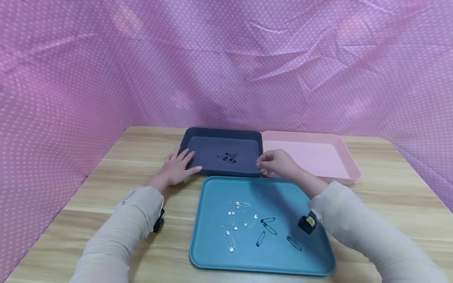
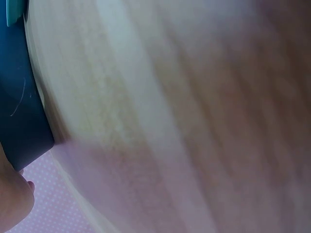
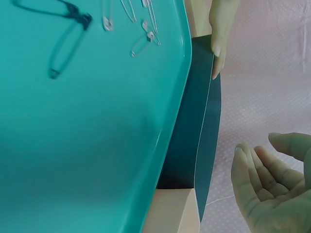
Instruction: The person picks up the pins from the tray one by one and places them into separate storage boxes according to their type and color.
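My left hand (image 1: 175,169) rests with spread fingers on the near left corner of the navy tray (image 1: 212,145), thumb along its front rim. Several black safety pins (image 1: 231,158) lie in a small pile inside that tray. Over the seam between the navy tray and the pink tray (image 1: 311,153) hovers my right hand (image 1: 281,164). Its thumb stands apart from the loosely bent fingers (image 3: 240,174) in the right wrist view, with nothing between them. Nearer me, the teal tray (image 1: 283,263) bears silver safety pins (image 1: 230,239) on its left side and black safety pins (image 1: 270,229) toward its right.
The navy and pink trays stand side by side at the back of the wooden table (image 1: 95,196), with the teal tray close in front. A pink dotted cloth (image 1: 226,70) hangs behind and at both sides. Dark wrist cameras (image 1: 307,224) sit at the cuffs.
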`<state>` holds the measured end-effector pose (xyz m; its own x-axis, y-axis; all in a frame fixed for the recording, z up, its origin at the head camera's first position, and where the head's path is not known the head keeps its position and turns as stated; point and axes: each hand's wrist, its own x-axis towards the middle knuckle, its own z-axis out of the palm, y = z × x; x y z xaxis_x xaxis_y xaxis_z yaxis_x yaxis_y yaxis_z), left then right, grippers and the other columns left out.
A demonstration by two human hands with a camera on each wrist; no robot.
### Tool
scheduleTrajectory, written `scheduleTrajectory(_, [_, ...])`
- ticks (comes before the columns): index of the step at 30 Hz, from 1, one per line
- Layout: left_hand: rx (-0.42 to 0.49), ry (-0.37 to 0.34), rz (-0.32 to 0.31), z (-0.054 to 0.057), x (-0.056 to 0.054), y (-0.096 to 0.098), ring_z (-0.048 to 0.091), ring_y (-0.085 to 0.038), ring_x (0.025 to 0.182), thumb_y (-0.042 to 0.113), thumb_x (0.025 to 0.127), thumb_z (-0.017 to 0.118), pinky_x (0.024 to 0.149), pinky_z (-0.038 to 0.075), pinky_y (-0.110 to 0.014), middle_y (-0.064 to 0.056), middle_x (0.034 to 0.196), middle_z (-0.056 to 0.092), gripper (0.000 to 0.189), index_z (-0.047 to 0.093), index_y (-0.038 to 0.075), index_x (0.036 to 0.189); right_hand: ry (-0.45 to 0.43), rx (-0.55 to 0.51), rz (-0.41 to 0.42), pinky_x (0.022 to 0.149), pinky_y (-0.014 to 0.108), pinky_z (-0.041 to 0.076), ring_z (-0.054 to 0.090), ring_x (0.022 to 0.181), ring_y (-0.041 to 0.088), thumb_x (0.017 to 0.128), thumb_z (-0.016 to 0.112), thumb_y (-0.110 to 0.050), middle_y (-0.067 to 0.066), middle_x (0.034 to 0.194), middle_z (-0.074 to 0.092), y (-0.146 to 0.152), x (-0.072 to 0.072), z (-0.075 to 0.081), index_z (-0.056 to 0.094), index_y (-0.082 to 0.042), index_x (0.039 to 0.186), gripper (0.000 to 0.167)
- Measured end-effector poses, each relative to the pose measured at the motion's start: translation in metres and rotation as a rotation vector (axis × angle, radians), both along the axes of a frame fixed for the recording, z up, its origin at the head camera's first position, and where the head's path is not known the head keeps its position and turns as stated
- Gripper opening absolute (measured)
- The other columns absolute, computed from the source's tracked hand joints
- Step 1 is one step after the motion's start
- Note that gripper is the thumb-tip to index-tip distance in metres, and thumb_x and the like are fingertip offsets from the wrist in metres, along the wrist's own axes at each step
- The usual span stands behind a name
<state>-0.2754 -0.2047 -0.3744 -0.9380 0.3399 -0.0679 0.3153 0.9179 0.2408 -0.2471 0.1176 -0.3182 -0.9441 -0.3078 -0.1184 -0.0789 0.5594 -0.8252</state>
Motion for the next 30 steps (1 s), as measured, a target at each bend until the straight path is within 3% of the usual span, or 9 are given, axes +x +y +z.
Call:
scheduleTrajectory(8, [-0.008,0.004,0.006,-0.002,-0.003,0.000,-0.004,-0.036,0.127,0.066,0.080,0.025,0.097,0.002,-0.052,-0.015,0.141,0.015,0.081,0.021,0.009,0.138,0.044,-0.024,0.088,0.069,0.031,0.047,0.057,0.076,0.019,0.084,0.055,-0.014,0.010,0.085,0.061,0.017,0.023,0.000,0.059,0.004,0.097,0.023])
scheduleTrajectory(20, [-0.001,0.005,0.004,-0.003,-0.004,0.001,-0.005,-0.036,0.127,0.066,0.081,0.026,0.097,0.001,-0.052,-0.015,0.141,0.015,0.080,0.021,0.009,0.138,-0.016,-0.010,0.109,0.071,0.033,0.046,0.057,0.078,0.024,0.083,0.057,-0.020,0.008,0.085,0.060,0.046,0.057,-0.002,0.060,0.000,0.097,0.025])
scheduleTrajectory(30, [-0.003,-0.001,0.006,-0.002,-0.002,0.001,-0.004,-0.037,0.127,0.064,0.082,0.026,0.097,0.001,-0.052,-0.016,0.141,0.014,0.079,0.021,0.008,0.137,-0.075,-0.019,0.158,0.068,0.032,0.046,0.056,0.076,0.024,0.081,0.059,-0.019,0.012,0.086,0.060,0.068,0.078,-0.008,0.057,0.006,0.102,0.033])
